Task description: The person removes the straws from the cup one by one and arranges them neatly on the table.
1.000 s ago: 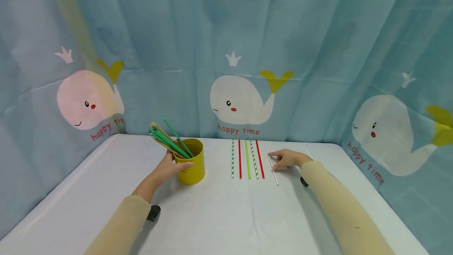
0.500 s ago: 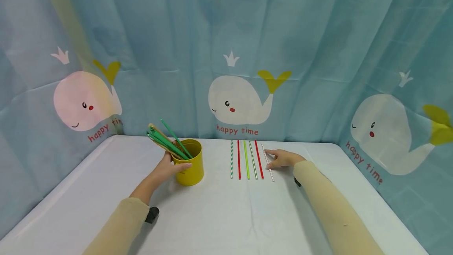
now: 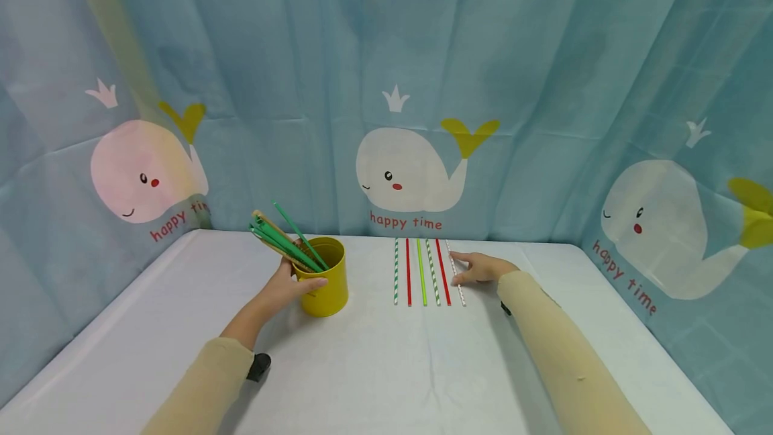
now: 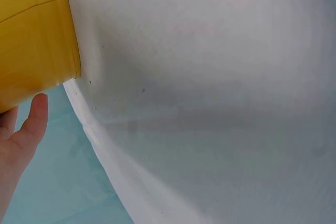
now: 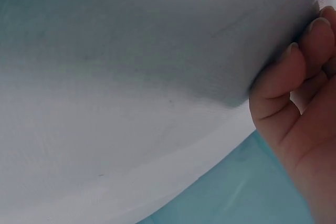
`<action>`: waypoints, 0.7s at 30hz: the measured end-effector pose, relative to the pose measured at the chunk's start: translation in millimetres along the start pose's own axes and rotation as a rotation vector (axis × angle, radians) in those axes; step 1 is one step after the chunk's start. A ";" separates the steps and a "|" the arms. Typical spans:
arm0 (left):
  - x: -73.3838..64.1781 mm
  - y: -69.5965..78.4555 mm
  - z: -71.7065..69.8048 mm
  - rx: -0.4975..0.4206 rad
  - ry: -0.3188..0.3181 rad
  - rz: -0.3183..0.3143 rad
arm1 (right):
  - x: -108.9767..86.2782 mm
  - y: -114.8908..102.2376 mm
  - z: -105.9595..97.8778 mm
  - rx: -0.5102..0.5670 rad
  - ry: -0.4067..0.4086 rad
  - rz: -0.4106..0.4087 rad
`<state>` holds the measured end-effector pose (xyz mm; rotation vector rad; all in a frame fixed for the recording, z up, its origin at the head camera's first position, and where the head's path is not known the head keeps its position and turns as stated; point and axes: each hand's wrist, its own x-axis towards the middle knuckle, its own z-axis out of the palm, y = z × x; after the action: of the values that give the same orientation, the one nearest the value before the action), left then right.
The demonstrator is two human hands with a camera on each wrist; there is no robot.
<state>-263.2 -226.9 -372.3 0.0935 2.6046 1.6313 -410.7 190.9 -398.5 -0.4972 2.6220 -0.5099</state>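
Note:
My left hand [image 3: 288, 287] holds a yellow bucket [image 3: 332, 291] at its left side, thumb along the front and fingers mostly hidden behind. Several green and tan straws [image 3: 280, 244] lean out of the bucket to the left. A white straw with small spots [image 3: 457, 275] lies rightmost in a row on the table. Touching this straw from its right side, my right hand [image 3: 483, 268] has index finger and thumb spread apart along it. In the right wrist view, the fingers [image 5: 286, 74] bend gently down to the table; the straw is out of sight there.
Left of the white straw lie a red straw [image 3: 443, 272], a green-striped straw [image 3: 432, 272], a lime straw [image 3: 421, 272], another red straw [image 3: 408, 272] and another striped straw [image 3: 396, 271]. A blue whale-print curtain [image 3: 302, 86] stands behind the white table [image 3: 362, 368].
The right hand has moved left with the white straw, which now lies closer to the red one and less far toward the front. The left hand and bucket stay in place.

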 end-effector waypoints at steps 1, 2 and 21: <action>0.1 -0.1 -0.3 0.004 -0.001 0.000 | -0.4 -0.5 -0.6 0.003 -0.003 0.009; 0.0 0.1 -0.3 0.006 0.000 -0.004 | -1.2 -0.9 -1.3 0.001 -0.009 0.013; 1.0 -0.8 -0.2 -0.051 0.000 -0.007 | -10.7 -1.9 -9.4 0.014 -0.108 0.022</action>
<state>-264.2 -227.4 -373.0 0.0815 2.5582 1.6940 -405.5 196.2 -386.2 -0.4775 2.5165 -0.4809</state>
